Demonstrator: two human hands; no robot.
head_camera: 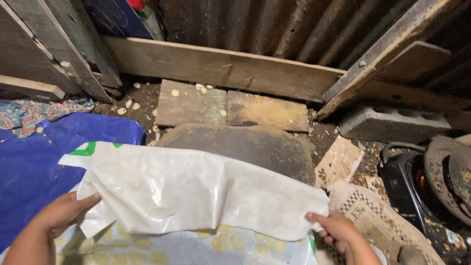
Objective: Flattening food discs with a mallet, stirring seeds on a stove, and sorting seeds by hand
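Note:
I hold a white plastic sheet [191,191] stretched between both hands, folded over toward me. My left hand [61,213] grips its left edge with the thumb on top. My right hand [336,229] pinches its right corner. Under the folded flap lie several pale yellow round slices [230,241] on the lower part of the sheet. A green printed patch [86,148] shows at the sheet's far left corner. A dark flat stone slab [245,145] sits just beyond the sheet.
A blue tarp [34,167] lies at left with patterned cloth [29,113] behind it. Wooden boards [225,105] and a plank [221,66] front a corrugated metal wall. At right are a concrete block [392,122], a black stove with embers [409,181] and a woven mat [373,216].

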